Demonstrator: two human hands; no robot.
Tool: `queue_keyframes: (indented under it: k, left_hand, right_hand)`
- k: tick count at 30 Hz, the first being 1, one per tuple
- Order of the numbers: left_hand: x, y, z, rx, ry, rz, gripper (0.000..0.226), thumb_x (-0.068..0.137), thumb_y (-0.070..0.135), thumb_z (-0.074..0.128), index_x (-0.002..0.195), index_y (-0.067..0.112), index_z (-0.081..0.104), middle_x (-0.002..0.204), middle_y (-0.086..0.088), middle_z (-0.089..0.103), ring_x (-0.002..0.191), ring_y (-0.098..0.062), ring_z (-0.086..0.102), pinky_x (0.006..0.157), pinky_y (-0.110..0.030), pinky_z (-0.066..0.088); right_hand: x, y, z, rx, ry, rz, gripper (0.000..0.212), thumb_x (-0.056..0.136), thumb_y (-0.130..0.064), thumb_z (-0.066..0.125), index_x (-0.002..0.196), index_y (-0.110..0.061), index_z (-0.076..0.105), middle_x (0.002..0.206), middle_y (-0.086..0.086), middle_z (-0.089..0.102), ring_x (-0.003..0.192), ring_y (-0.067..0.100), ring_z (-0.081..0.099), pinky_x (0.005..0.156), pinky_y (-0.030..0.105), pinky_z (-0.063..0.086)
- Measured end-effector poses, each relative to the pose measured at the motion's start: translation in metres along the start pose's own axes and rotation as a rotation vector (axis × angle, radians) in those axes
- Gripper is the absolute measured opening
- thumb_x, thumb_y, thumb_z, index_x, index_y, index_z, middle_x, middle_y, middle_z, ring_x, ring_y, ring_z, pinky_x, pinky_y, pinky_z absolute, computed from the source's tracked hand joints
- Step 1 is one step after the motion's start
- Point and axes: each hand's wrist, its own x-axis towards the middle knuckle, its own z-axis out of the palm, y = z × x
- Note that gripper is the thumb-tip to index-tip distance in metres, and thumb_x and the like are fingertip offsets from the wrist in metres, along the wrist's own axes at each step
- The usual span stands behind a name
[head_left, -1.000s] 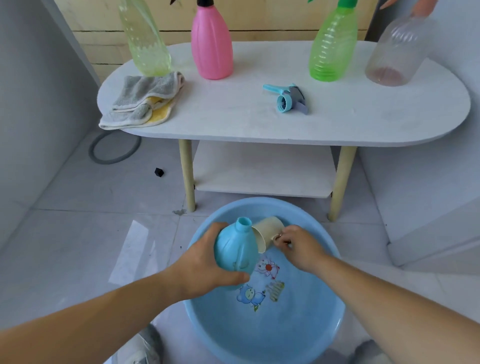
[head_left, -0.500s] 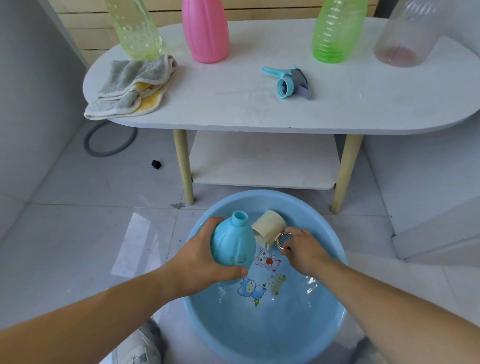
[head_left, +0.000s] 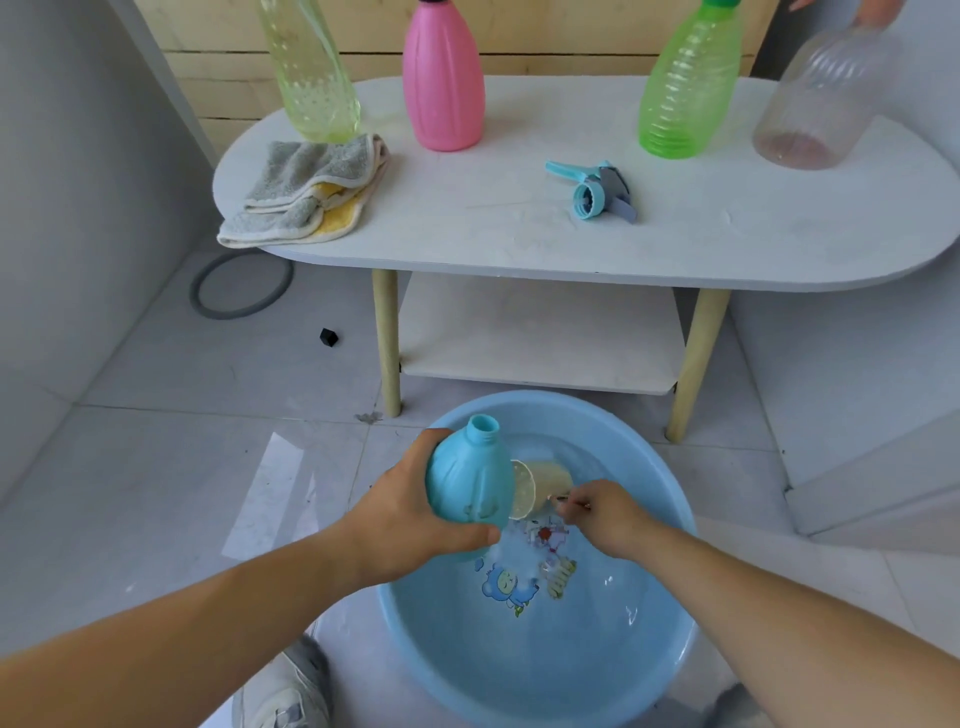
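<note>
A light blue bottle (head_left: 470, 480) without a cap is held upright over a blue basin (head_left: 670, 639) of water. My left hand (head_left: 410, 519) grips the bottle's body. Beside the bottle a small beige cup (head_left: 543, 486) lies tipped on its side, its mouth toward the bottle. My right hand (head_left: 605, 514) pinches the cup's metal handle. The basin's bottom shows cartoon pictures under the water.
A white oval table (head_left: 519, 228) stands behind the basin with a lower shelf. On it are a yellow-green bottle (head_left: 311, 73), pink bottle (head_left: 444, 83), green bottle (head_left: 685, 88), clear bottle (head_left: 821, 98), folded towels (head_left: 306, 192) and a blue spray head (head_left: 597, 189). My shoe (head_left: 283, 686) is near the basin.
The cup has dropped from the bottle's neck down to its side and tipped further over. My right hand moved lower and right. The camera view shifted.
</note>
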Motion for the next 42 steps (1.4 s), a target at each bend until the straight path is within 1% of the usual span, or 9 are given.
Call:
queue_keyframes:
  k: [2, 7, 12, 17, 20, 26, 32, 37, 42]
  left_hand:
    - [-0.003, 0.003, -0.002, -0.012, 0.007, 0.012, 0.082, 0.067, 0.03, 0.096, 0.13, 0.041, 0.045, 0.114, 0.01, 0.065, 0.1, -0.008, 0.068, 0.077, -0.023, 0.061]
    - [-0.01, 0.016, -0.009, -0.041, 0.038, 0.049, 0.082, 0.068, 0.028, 0.096, 0.13, 0.041, 0.044, 0.113, 0.011, 0.063, 0.098, -0.006, 0.066, 0.072, -0.018, 0.059]
    - [-0.018, 0.033, -0.021, -0.084, 0.076, 0.113, 0.084, 0.067, 0.027, 0.097, 0.132, 0.042, 0.047, 0.114, 0.009, 0.065, 0.1, -0.009, 0.067, 0.075, -0.022, 0.06]
    - [-0.028, 0.051, -0.035, -0.159, 0.053, 0.176, 0.089, 0.062, 0.03, 0.098, 0.133, 0.046, 0.049, 0.119, 0.006, 0.067, 0.106, -0.014, 0.07, 0.086, -0.038, 0.064]
    - [-0.036, 0.062, -0.04, -0.178, 0.058, 0.214, 0.089, 0.06, 0.031, 0.098, 0.133, 0.047, 0.049, 0.12, 0.005, 0.066, 0.107, -0.014, 0.07, 0.086, -0.038, 0.064]
    - [-0.045, 0.074, -0.039, -0.146, 0.077, 0.258, 0.085, 0.064, 0.029, 0.097, 0.131, 0.045, 0.049, 0.117, 0.01, 0.066, 0.105, -0.01, 0.069, 0.087, -0.038, 0.063]
    - [-0.044, 0.078, -0.036, -0.119, 0.097, 0.275, 0.084, 0.06, 0.036, 0.096, 0.128, 0.045, 0.048, 0.112, 0.013, 0.068, 0.1, -0.008, 0.07, 0.085, -0.037, 0.063]
    - [-0.04, 0.08, -0.032, -0.107, 0.101, 0.284, 0.089, 0.057, 0.042, 0.095, 0.131, 0.045, 0.047, 0.113, 0.012, 0.067, 0.101, -0.008, 0.069, 0.086, -0.037, 0.063]
    - [-0.039, 0.082, -0.027, -0.101, 0.092, 0.291, 0.085, 0.063, 0.035, 0.096, 0.131, 0.043, 0.046, 0.113, 0.012, 0.066, 0.1, -0.007, 0.068, 0.083, -0.032, 0.063]
  right_hand:
    - [-0.004, -0.006, -0.009, 0.229, 0.004, 0.076, 0.034, 0.094, -0.028, 0.063, 0.072, -0.002, 0.068, 0.071, 0.006, 0.054, 0.068, 0.017, 0.051, 0.063, 0.027, 0.041]
    - [-0.026, -0.027, -0.041, 0.704, -0.056, 0.083, 0.021, 0.093, -0.018, 0.067, 0.079, -0.003, 0.071, 0.085, 0.009, 0.065, 0.084, 0.021, 0.064, 0.098, 0.04, 0.054]
    - [-0.062, -0.064, -0.087, 0.828, -0.014, -0.023, 0.017, 0.095, -0.009, 0.061, 0.087, 0.004, 0.069, 0.088, 0.013, 0.065, 0.088, 0.024, 0.064, 0.091, 0.033, 0.058]
    - [-0.104, -0.094, -0.132, 0.857, 0.057, -0.102, 0.025, 0.096, -0.009, 0.059, 0.086, 0.014, 0.065, 0.09, 0.017, 0.063, 0.095, 0.03, 0.068, 0.092, 0.032, 0.057]
    - [-0.135, -0.111, -0.158, 0.838, 0.107, -0.167, 0.034, 0.097, -0.011, 0.057, 0.103, 0.022, 0.06, 0.105, 0.023, 0.067, 0.106, 0.029, 0.068, 0.098, 0.036, 0.053]
    - [-0.19, -0.138, -0.189, 0.854, 0.212, -0.308, 0.039, 0.093, -0.016, 0.061, 0.096, 0.023, 0.059, 0.119, 0.038, 0.059, 0.115, 0.032, 0.065, 0.095, 0.035, 0.056]
    - [-0.216, -0.154, -0.192, 0.921, 0.253, -0.441, 0.059, 0.077, -0.028, 0.069, 0.095, 0.027, 0.054, 0.104, 0.029, 0.062, 0.118, 0.04, 0.061, 0.093, 0.035, 0.056]
    - [-0.221, -0.161, -0.188, 0.83, 0.33, -0.499, 0.056, 0.049, -0.06, 0.088, 0.073, -0.01, 0.077, 0.103, 0.014, 0.075, 0.108, 0.025, 0.069, 0.099, 0.036, 0.053]
    - [-0.221, -0.16, -0.187, 0.723, 0.419, -0.527, 0.038, 0.074, -0.047, 0.074, 0.089, -0.013, 0.079, 0.11, 0.004, 0.075, 0.109, 0.023, 0.069, 0.105, 0.042, 0.048]
